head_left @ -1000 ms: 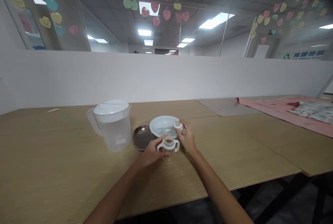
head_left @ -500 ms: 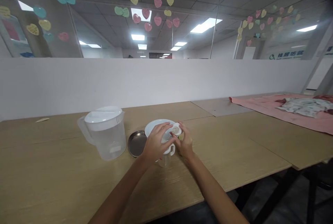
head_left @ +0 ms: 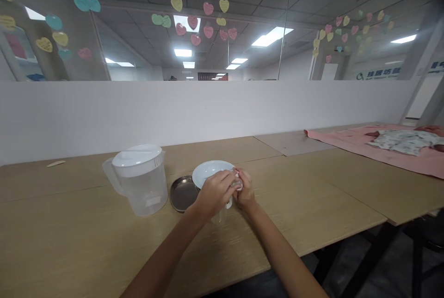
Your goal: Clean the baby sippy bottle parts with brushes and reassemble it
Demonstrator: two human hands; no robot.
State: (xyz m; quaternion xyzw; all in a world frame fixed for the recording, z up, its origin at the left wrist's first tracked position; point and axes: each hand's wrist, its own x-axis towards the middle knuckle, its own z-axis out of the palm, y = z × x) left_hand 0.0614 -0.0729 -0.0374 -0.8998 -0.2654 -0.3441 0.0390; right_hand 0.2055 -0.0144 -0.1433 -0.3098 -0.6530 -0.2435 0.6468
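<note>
Both hands meet over the table around a small white bottle cap (head_left: 238,185), a round ring with a paler centre. My left hand (head_left: 217,192) is closed, thumb and fingertips pressing on its near left side. Wrapped round the other side is my right hand (head_left: 245,191); together they cover most of the cap. Just below them stands a clear bottle with white handles (head_left: 219,217), largely hidden by my left hand. Behind the hands lies a white bowl (head_left: 211,167). A round dark metal dish (head_left: 182,193) sits left of my left hand.
To the left stands a translucent lidded pitcher (head_left: 145,187). A flat wooden stick (head_left: 56,163) lies at the far left. On the right, a pink cloth (head_left: 354,143) carries a patterned white garment (head_left: 405,142). The table (head_left: 312,196) meets a white wall (head_left: 208,108); its front edge runs below right.
My fingers have closed in around the white cap, which was held more openly and faced the camera before. The view has shifted slightly.
</note>
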